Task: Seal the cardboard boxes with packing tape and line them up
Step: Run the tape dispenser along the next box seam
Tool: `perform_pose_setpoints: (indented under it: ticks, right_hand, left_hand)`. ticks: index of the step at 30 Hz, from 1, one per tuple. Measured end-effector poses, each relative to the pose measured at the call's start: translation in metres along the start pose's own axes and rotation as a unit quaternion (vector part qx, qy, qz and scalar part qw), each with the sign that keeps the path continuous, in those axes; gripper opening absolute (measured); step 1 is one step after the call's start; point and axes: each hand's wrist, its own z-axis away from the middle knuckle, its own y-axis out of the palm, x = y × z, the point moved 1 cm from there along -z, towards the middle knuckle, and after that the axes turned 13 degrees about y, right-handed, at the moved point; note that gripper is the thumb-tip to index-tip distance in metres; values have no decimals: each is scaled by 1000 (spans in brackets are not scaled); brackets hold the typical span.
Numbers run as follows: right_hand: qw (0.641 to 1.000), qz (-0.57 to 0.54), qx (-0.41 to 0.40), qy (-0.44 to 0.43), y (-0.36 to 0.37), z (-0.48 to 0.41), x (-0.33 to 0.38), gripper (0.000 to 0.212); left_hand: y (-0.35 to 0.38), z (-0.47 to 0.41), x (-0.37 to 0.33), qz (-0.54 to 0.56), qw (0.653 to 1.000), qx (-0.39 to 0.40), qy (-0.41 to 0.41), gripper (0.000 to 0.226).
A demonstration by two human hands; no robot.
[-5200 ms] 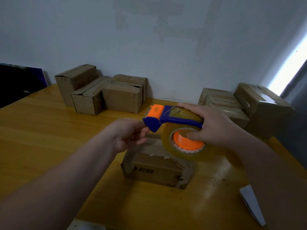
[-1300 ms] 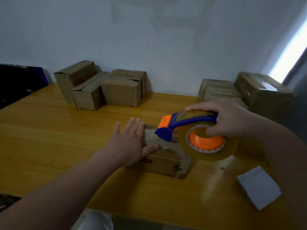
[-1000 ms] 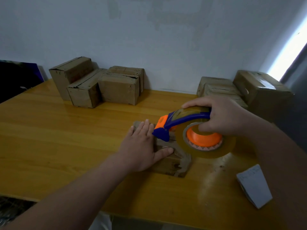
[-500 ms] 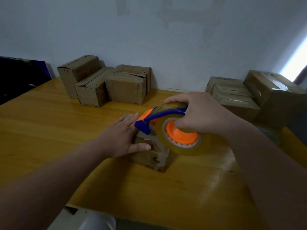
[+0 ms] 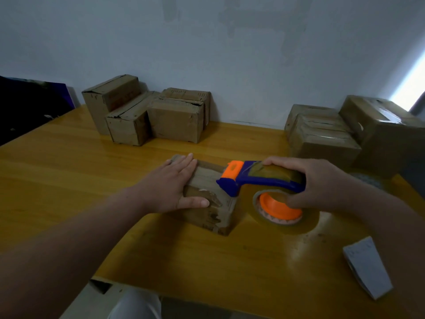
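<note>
1. One folded grey paper lies nearest, at the right of the yellow worktop.
2. Next is the small box, in the middle of the worktop. Its top looks torn and rough.
3. The left hand lies flat on the box top. Its grip is wide, with straight fingers that press down and hold nothing.
4. The right hand has its grip curled round the blue and orange tape dispenser. The dispenser's front end seems to touch the right end of the box top. The tape roll hangs just beside the box.
5. What could go wrong: the box looks light, so a hard pull could drag it if the flat hand presses too softly. The tape could wrinkle or go crooked on the torn top. It could also stick to the thumb, which is near the dispenser.
6. Farthest, by the wall, plain boxes sit at the left. The shiny boxes at the right seem taped already.
</note>
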Motion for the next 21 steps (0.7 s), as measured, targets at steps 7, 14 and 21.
perform_pose_setpoints:
  ticks: [7,14,21]
  right_hand:
    - [999,-41,-24,-23,22,8,-7,87]
    - [997,-63,-45,-27,30,10,-5,85]
    - [993,-97,-61,-21,40,3,14,78]
  left_hand:
    - [5,-11,-45,-4,999,-30,21,123]
    - [12,-19,-60,-7,997,-76,9,110]
    - [10,-16,-28,-27,995,-80,49,104]
